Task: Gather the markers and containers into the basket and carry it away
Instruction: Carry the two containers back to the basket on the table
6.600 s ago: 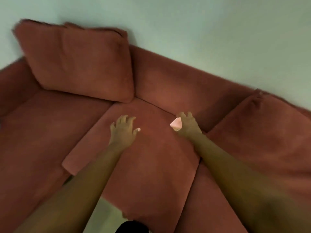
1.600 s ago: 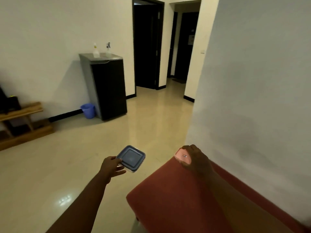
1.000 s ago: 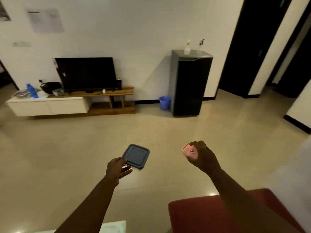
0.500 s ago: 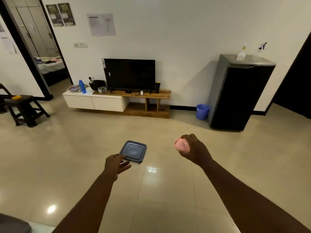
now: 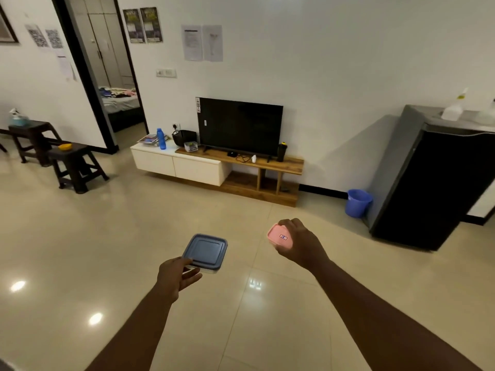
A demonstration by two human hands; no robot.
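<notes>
My left hand (image 5: 175, 275) pinches the near corner of a square container with a blue-grey lid (image 5: 206, 252), held flat over the floor. My right hand (image 5: 301, 243) grips a small pink-lidded container (image 5: 280, 236), fingers curled round it so that only the lid end shows. Both arms reach forward at waist height. A dark basket (image 5: 184, 137) sits on the TV unit beside a small clear container (image 5: 191, 146). No markers are visible.
A TV (image 5: 239, 127) stands on a low wood-and-white unit (image 5: 214, 167) straight ahead. A blue bottle (image 5: 160, 139) is on its left end. Two dark stools (image 5: 73, 167) stand at left, a black fridge (image 5: 434, 183) and blue bucket (image 5: 357, 202) at right. Tiled floor lies between.
I have turned left, away from the red sofa; the TV unit, stools and bedroom doorway have swung into view. Both hands keep holding their containers as before.
</notes>
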